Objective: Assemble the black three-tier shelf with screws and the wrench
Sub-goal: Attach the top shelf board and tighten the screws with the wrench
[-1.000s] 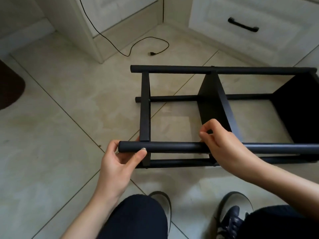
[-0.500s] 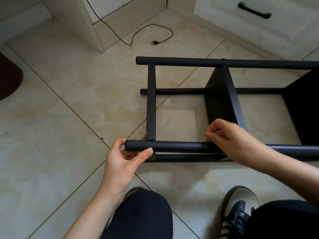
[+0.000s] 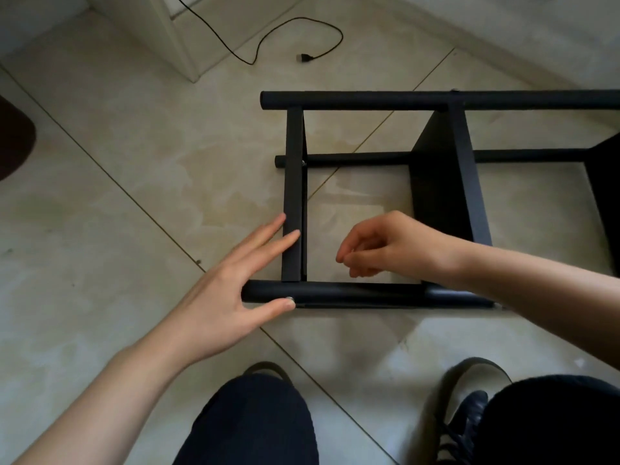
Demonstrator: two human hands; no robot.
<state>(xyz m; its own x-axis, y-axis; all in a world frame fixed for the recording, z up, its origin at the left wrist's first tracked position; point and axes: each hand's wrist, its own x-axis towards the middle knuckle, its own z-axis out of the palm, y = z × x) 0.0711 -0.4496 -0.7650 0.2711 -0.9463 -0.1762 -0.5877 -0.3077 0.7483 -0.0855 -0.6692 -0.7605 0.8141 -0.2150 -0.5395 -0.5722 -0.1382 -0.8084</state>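
Black shelf (image 3: 463,182) lies on the floor (image 3: 134,162); left hand (image 3: 221,297), fingers straight, should steady its nine-o'clock end while the loosely curled, empty-looking right hand (image 3: 385,246) seats a screw squarely.

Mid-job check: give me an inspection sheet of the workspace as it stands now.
Surface: beige tiled floor.
Job's things: black shelf on its side; near tube at the knees; no loose screws or wrench seen.
Clutter: nothing seen.
Hands: left hand open, fingers straight against the end crossbar, thumb on the near tube; right hand curled above the frame, whether it pinches anything cannot be told.
Cables: black cord with plug lies loose beyond the shelf.
Surroundings: white cabinet base, dark mat at left, shoes.
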